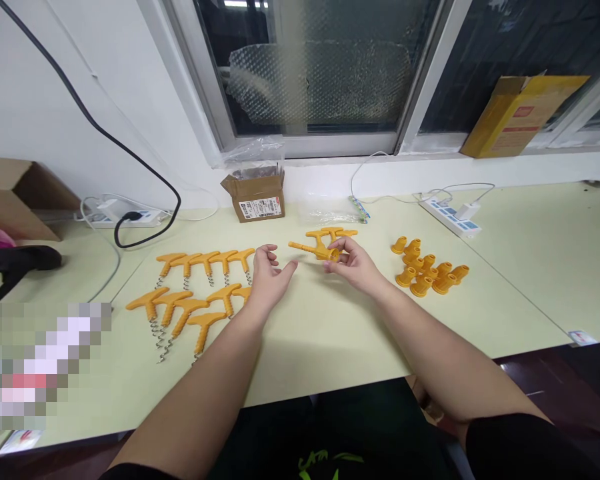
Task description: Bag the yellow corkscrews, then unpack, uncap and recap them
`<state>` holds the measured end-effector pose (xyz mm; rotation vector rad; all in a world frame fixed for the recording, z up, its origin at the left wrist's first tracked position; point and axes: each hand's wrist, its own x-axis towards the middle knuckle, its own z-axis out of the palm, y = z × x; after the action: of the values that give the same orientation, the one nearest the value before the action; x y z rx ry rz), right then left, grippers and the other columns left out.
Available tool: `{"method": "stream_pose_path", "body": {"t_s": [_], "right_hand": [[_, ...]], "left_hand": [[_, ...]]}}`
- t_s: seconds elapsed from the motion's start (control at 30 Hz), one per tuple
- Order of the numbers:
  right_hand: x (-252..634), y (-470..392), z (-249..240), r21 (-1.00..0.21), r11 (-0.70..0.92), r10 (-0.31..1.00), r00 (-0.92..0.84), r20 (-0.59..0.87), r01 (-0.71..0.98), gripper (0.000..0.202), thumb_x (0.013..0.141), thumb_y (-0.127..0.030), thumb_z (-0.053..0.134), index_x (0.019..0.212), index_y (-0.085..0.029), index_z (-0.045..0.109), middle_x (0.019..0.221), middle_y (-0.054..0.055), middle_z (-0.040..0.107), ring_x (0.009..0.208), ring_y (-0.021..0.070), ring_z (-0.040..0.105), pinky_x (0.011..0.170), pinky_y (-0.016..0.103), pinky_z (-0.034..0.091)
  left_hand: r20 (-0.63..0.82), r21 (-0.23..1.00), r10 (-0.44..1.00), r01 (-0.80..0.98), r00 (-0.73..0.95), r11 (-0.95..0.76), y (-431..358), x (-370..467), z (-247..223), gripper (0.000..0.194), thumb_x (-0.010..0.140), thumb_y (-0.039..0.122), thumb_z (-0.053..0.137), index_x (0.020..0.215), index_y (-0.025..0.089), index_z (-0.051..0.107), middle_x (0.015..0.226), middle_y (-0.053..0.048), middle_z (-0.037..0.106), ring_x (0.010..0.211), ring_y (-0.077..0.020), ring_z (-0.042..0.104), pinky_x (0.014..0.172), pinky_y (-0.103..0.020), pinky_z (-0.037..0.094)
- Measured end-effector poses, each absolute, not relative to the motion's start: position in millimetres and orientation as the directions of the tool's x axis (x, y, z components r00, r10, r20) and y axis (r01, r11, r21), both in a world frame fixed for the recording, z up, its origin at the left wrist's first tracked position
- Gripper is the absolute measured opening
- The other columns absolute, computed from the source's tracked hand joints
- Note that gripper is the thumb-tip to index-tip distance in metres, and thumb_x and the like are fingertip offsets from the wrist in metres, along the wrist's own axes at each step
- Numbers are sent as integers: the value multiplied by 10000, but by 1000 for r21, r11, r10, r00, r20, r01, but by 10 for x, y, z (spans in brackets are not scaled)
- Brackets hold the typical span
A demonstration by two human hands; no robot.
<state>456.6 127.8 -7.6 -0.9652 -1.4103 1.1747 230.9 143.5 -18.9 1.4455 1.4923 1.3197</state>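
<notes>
My right hand (353,263) pinches a yellow piece (324,253) by its wide, round end, and a thin ribbed shaft points from it to the left. Beside that shaft, my left hand (271,277) is held with its fingers apart and nothing in them. Several yellow T-shaped handles with metal spirals (183,310) lie in two rows left of my left hand. Just behind the held piece are several more yellow handles (333,232). To the right of my right hand stand several hollow yellow sleeves (423,285).
A small cardboard box (261,200) stands by the wall, with clear plastic (330,210) beside it. Power strips (450,217) sit at the back right and back left. A black cable (95,123) hangs at the left. A yellow carton (520,120) leans on the window.
</notes>
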Motion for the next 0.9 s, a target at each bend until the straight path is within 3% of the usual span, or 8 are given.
{"method": "stream_pose_path", "body": {"t_s": [0.13, 0.27, 0.4, 0.6, 0.9], "right_hand": [[4417, 1330, -288, -933, 305, 948, -149, 280, 188, 396, 756, -346, 836, 1081, -224, 647, 1140, 67, 529, 1005, 204, 619, 809, 368, 627], [4269, 1357, -397, -926, 316, 927, -273, 255, 207, 450, 792, -239, 785, 1222, -216, 656, 1178, 82, 496, 1074, 216, 638, 952, 434, 616], [4232, 1372, -440, -882, 384, 875, -413, 253, 272, 518, 837, -152, 708, 1342, -219, 616, 1197, 85, 518, 1157, 219, 635, 1104, 459, 525], [4281, 1362, -425, -735, 492, 842, -471, 264, 467, 664, 844, -165, 701, 1481, -206, 515, 1334, 138, 548, 1263, 278, 569, 1138, 506, 462], [4277, 1325, -351, -691, 489, 844, -487, 223, 532, 693, 857, -190, 679, 1518, -183, 468, 1352, 151, 531, 1256, 281, 551, 1133, 489, 455]], "left_hand": [[206, 893, 978, 411, -7, -185, 1391, 2307, -155, 312, 767, 304, 730, 1034, 221, 589, 966, -23, 517, 845, -176, 546, 755, -324, 502], [268, 817, 941, 469, 207, -336, 1335, 2336, -137, 174, 802, 240, 666, 975, 219, 670, 999, -57, 587, 856, -200, 591, 783, -357, 530], [281, 734, 908, 539, 312, -412, 1348, 2306, -188, 226, 842, 219, 631, 1056, 225, 703, 1083, -80, 624, 917, -235, 643, 899, -418, 553], [244, 611, 891, 652, 383, -448, 1393, 2267, -254, 301, 870, 203, 598, 1153, 217, 701, 1259, -102, 626, 1146, -287, 652, 1089, -449, 495], [143, 596, 892, 683, 428, -423, 1419, 2287, -251, 562, 852, 204, 627, 1412, 174, 585, 1615, -144, 445, 1492, -334, 430, 1259, -488, 329]]}}
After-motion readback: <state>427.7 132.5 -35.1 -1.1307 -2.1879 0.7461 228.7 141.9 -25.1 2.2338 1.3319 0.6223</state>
